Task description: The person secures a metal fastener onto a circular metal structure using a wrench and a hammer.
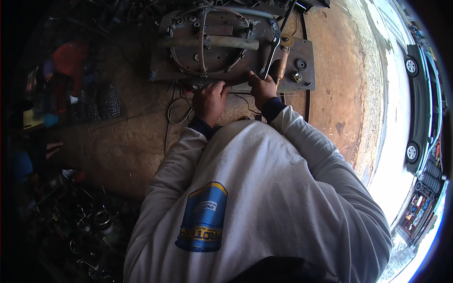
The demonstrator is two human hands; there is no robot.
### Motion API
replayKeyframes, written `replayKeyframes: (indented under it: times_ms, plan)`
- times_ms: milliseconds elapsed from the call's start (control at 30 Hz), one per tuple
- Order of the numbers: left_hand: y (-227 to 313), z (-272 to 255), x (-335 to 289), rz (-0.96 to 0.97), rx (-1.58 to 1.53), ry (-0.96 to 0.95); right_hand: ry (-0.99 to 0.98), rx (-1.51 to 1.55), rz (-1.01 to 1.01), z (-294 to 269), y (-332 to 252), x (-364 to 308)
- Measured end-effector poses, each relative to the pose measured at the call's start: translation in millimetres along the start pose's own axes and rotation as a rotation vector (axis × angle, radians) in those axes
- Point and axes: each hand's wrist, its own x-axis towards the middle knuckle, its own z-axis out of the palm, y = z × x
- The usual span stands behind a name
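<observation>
My right hand (263, 89) is closed around the lower end of a shiny wrench (271, 56), which slants up over the workbench. Close beside that hand lies an orange-brown power tool with the look of an angle grinder (281, 66), a yellowish disc (287, 40) at its far end. At the bench's near edge my left hand (210, 101) is closed, its fingers curled. Whatever those fingers hold is hidden. Just beyond both hands, a thin metal ring frame (204, 47) rests on the dark metal workbench (163, 63), with a pipe (212, 43) lying across it.
Small metal round parts (301, 64) sit at the bench's right end. A cable (172, 111) loops below its near edge. Dark metal parts (104, 221) crowd the lower left floor. A person in red (71, 61) is at the left. A car (420, 108) stands outside, right.
</observation>
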Motion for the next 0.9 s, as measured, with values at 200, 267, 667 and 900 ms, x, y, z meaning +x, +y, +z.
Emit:
replayKeyframes:
  times_ms: [200, 267, 667, 900]
  plan:
    - [-1, -5, -11, 0.015, -0.064, -0.064, -0.045, -0.016, -0.022, -3, 4, -2]
    - [-1, -17, -9, 0.071, -0.090, -0.044, -0.020, -0.042, -0.056, -7, 7, -3]
    - [-111, -83, 8, 0.124, 0.503, 0.141, 0.172, -0.200, -0.377, -54, 29, -23]
    - [-128, -87, 21, 0.081, 0.387, 0.050, 0.251, -0.359, -0.341, -35, 35, -4]
